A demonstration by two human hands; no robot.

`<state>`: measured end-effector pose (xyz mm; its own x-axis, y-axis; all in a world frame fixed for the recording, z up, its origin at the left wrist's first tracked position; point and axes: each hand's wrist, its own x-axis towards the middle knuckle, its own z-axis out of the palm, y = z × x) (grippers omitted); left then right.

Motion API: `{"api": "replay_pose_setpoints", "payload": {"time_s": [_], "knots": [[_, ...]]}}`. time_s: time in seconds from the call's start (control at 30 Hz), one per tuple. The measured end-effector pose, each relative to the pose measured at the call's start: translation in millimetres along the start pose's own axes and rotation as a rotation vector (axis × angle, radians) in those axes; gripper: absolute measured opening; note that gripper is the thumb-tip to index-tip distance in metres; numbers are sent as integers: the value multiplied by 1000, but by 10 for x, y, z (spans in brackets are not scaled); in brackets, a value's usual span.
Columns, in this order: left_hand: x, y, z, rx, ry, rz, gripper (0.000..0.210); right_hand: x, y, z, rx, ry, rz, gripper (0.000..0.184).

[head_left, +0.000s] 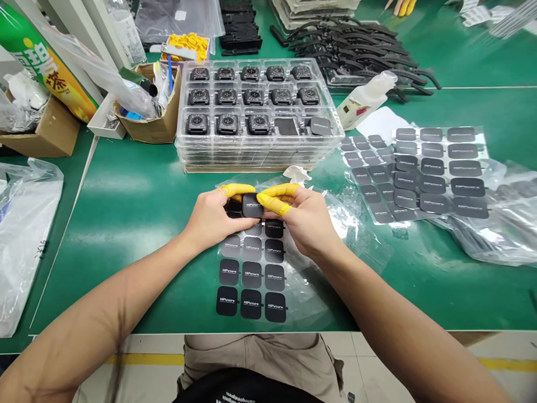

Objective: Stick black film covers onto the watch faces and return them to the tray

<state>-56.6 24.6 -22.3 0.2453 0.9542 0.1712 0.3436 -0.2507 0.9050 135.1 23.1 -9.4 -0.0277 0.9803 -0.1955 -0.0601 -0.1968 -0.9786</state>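
Both hands meet over a sheet of black rounded-square films [251, 274] printed "HiFuture", which lies near the table's front edge. My left hand [210, 218] grips the left side of a black watch body [252, 206], its face up and bearing the same print. From the right, my right hand [309, 217] pinches the watch's edge with thumb and finger. Yellow finger cots cover some fingertips on both hands. Beyond them stands a stack of clear trays [235, 154]; the top one holds several watch bodies [253, 97], mostly back side up, and one film-faced piece [320, 126] in its front right slot.
More film sheets [440, 168] lie to the right, beside crumpled clear plastic [356, 224]. A white squeeze bottle [367, 101] leans behind them. Black straps [361, 50] are piled at the back. Cardboard boxes [161, 120] and a green bottle [46, 61] stand left. Another person's hand [401, 6] shows at the top.
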Motion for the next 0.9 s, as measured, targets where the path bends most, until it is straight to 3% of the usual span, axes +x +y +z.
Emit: {"api": "replay_pose_setpoints", "payload": {"time_s": [0.23, 0.4, 0.53, 0.67, 0.77, 0.9], "knots": [[-6, 3, 0, 16, -3, 4, 50, -32, 27, -37, -140, -9, -90, 49], [-5, 2, -3, -28, -22, 11, 51, 25, 61, -11, -276, -81, -153, 71], [-3, -1, -1, -55, -18, 6, 49, 49, 100, 63, -231, -43, -117, 52], [-6, -19, 9, -54, -16, 6, 52, -12, 66, 86, -192, -152, -159, 56], [-8, -41, 18, -120, 10, -36, 62, 121, -105, 11, -202, 10, -259, 49], [-6, -54, 17, -97, 11, -103, 55, 658, -490, -220, -463, 291, -588, 38]]}}
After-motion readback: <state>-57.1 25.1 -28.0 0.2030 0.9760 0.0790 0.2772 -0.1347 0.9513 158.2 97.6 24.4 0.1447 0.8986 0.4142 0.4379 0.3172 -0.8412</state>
